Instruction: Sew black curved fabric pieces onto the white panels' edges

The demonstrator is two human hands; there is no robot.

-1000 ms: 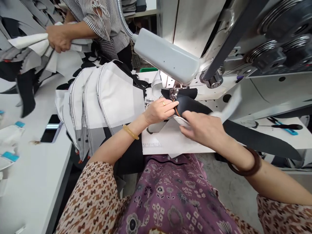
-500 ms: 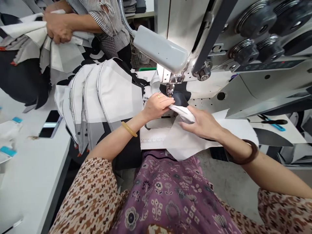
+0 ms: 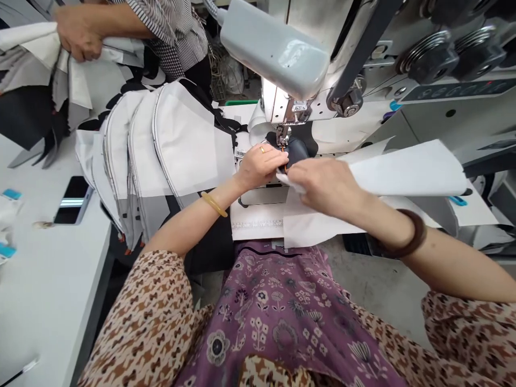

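Observation:
My left hand (image 3: pixel 260 166), with a gold ring and a yellow bangle, pinches the edge of a black piece (image 3: pixel 298 150) with orange trim just in front of the presser foot (image 3: pixel 284 134) of the sewing machine (image 3: pixel 403 70). My right hand (image 3: pixel 322 185), with a dark wooden bangle on the wrist, is closed on a white fabric panel (image 3: pixel 407 172) that curls over the black piece and trails off to the right. Both hands meet at the needle area.
A stack of white and grey cut panels (image 3: pixel 161 156) hangs over the table edge at left. A phone (image 3: pixel 72 200) lies on the white table (image 3: pixel 44 290). At the top left, another person's hand (image 3: pixel 78 35) grips a bundle of fabric. The machine lamp (image 3: pixel 274 48) hangs above.
My right hand has brought the white panel up and over the black piece, closer to the needle. The long black strip at right is now covered. The other person's bundle has shifted up and left.

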